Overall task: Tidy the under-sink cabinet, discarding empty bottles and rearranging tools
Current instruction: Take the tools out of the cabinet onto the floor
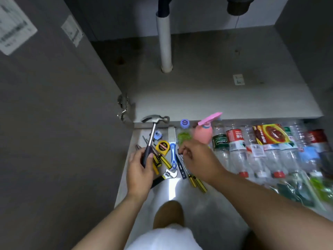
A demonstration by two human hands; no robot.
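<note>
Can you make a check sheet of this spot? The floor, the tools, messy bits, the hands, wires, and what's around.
Surface: shiny floor, things laid out on it.
Job's things: hammer, tape measure, wrench, row of plastic bottles, pink spray bottle.
Clutter: nothing seen.
Hands: left hand grips the hammer; right hand, its fingers pinching a thin tool.
Cables: thin line hanging top right, unclear what.
Surroundings: open cabinet, white pipe, cabinet door at left.
</note>
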